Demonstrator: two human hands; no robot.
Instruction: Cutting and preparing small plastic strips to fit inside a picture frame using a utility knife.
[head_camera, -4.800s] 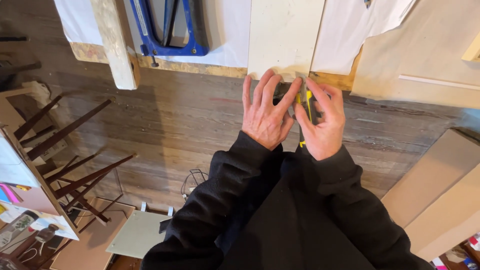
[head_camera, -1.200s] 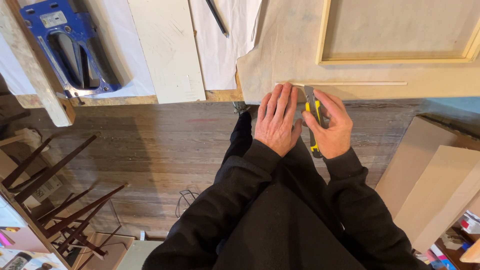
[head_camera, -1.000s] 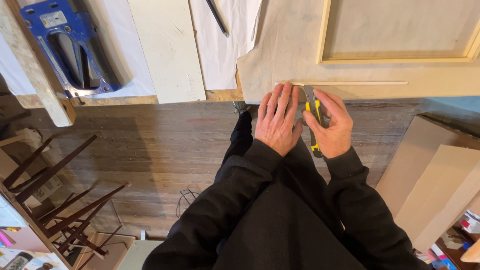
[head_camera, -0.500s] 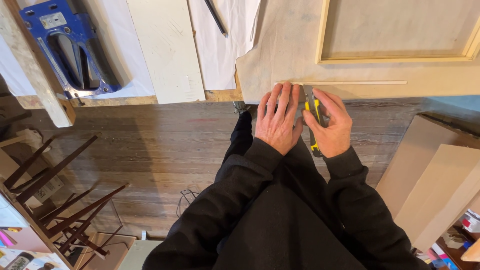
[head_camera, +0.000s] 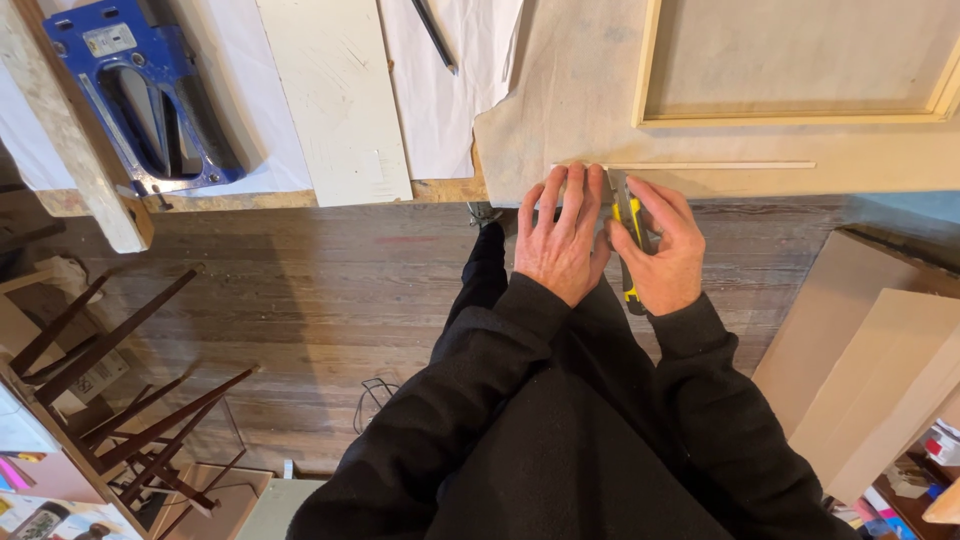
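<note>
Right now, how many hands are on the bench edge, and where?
2. The left hand lies flat, fingers pressing the near end of a thin wood strip. The right hand, just beside it, grips a yellow-and-black utility knife. No other hands show.

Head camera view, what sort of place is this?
Probably a home woodworking shop: a pale wooden frame on the workbench, a blue metal jig, cut boards leaning nearby, and a yellow utility knife in the right hand.
</note>
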